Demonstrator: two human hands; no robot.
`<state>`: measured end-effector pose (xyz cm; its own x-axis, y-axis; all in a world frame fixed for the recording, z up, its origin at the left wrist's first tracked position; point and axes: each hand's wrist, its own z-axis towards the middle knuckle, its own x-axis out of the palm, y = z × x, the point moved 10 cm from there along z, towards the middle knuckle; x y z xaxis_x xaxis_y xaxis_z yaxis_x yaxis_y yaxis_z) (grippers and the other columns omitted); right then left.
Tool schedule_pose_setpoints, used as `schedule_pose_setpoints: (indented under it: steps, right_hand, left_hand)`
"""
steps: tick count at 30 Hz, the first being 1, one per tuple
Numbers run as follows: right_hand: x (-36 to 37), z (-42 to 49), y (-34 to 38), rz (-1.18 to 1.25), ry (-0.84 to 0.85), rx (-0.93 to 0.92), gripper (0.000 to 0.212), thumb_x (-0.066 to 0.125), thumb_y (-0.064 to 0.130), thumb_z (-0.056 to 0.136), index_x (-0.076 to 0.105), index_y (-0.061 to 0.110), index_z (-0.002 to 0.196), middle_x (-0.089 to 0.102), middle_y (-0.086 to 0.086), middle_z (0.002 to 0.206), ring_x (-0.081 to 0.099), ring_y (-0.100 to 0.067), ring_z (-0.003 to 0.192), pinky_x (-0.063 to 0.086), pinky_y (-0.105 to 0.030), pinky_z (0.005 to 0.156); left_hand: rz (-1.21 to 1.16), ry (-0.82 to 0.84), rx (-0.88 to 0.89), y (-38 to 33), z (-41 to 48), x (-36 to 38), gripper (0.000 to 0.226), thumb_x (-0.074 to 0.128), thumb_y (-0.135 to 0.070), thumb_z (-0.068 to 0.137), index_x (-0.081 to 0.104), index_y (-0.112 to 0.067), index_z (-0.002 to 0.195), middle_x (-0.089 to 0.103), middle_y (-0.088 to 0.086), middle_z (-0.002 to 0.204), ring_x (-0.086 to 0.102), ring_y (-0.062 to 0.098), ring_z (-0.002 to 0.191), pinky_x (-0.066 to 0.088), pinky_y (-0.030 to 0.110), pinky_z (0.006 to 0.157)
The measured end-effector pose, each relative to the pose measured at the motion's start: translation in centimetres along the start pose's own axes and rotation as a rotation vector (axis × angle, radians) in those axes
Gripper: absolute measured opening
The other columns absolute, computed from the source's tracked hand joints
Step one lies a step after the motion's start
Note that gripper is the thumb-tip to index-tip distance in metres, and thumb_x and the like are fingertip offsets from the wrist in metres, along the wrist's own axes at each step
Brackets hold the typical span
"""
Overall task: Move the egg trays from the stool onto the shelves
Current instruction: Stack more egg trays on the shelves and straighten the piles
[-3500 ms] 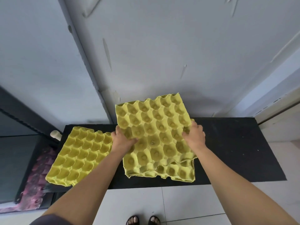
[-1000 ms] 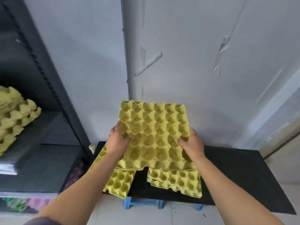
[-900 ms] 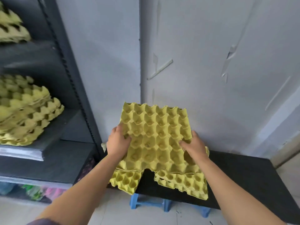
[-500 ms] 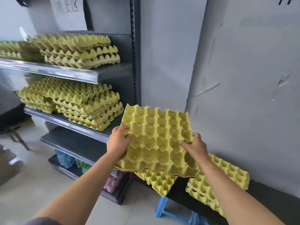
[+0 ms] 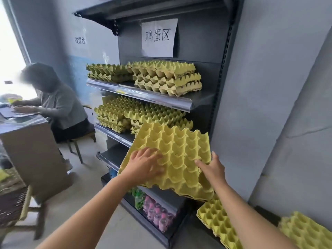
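Held egg tray point(image 5: 177, 159) is in the air, tilted with its far edge up, just in front of the middle shelf point(image 5: 115, 135) front edge, toward its right end.

Left hand point(image 5: 143, 163) is laid flat on the top face with fingers spread and nothing clasped. It's blurred, so the thumb can't be told. Right hand point(image 5: 212, 168) pinches the right edge, thumb on top, fingers hidden beneath.

Likely target is the right stack point(image 5: 158, 115) on that shelf.
- Tray should be levelled first, with the left side supported from below, since pulp probably flexes.
- Far edge should be carried over the stack's peaks, not dragged, or the stack gets shoved back.
- Cups should be lined up, then the tray lowered until nested.
- Clearance under the upper shelf point(image 5: 143, 95) looks tight and should be watched.

More trays point(image 5: 217, 223) are left on the stool point(image 5: 267, 215).
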<state>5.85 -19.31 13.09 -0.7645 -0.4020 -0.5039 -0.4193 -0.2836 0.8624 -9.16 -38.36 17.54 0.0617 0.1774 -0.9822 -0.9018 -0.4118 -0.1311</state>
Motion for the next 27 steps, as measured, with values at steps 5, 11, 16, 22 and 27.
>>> schedule_pose_setpoints:
  steps: [5,11,16,22,27]
  right_hand:
    - [9.1,0.3,5.5,0.018,0.007,-0.018,0.087,0.069,0.042,0.080,0.023,0.017,0.149,0.040,-0.007,0.147,0.041,-0.028,0.133,0.037,-0.041,0.104]
    - [18.7,2.4,11.9,-0.056,0.043,-0.099,0.083,0.067,0.043,0.081,0.027,0.014,0.147,0.044,-0.009,0.143,0.045,-0.029,0.128,0.041,-0.040,0.100]
    - [27.2,6.0,16.7,-0.105,0.100,-0.183,0.083,0.065,0.042,0.083,0.024,0.012,0.148,0.043,-0.009,0.145,0.044,-0.026,0.129,0.041,-0.034,0.095]
    - [36.7,12.0,21.5,-0.110,0.139,-0.206,0.080,0.065,0.042,0.083,0.026,0.016,0.147,0.047,-0.008,0.140,0.048,-0.027,0.124,0.042,-0.033,0.087]
    - [42.5,17.2,24.5,-0.072,0.140,-0.184,0.080,0.065,0.043,0.082,0.026,0.015,0.147,0.048,-0.007,0.139,0.049,-0.027,0.123,0.043,-0.035,0.090]
  left_hand:
    - [0.145,0.000,0.089,8.3,-1.5,0.1,0.091,0.014,-0.078,0.061,0.024,-0.041,0.143,0.031,-0.014,0.148,0.017,0.016,0.142,0.007,0.042,0.112]
    - [0.219,0.018,0.066,18.8,-1.5,0.9,0.084,0.036,-0.073,0.065,0.000,-0.049,0.137,0.032,-0.009,0.148,0.022,0.030,0.139,0.017,0.052,0.111]
    - [0.287,-0.094,0.021,27.0,0.2,0.6,0.092,0.067,-0.075,0.050,0.040,-0.039,0.131,0.064,-0.007,0.115,0.062,0.034,0.105,0.051,0.053,0.079]
    - [0.162,0.003,-0.140,39.0,4.0,1.2,0.095,0.059,-0.070,0.064,0.005,-0.047,0.139,0.040,-0.010,0.144,0.028,0.029,0.137,0.028,0.048,0.107]
    - [0.139,-0.023,-0.183,46.6,8.4,-0.1,0.105,0.029,-0.084,0.056,0.008,-0.038,0.148,0.026,-0.012,0.151,0.013,0.018,0.144,0.015,0.036,0.114]
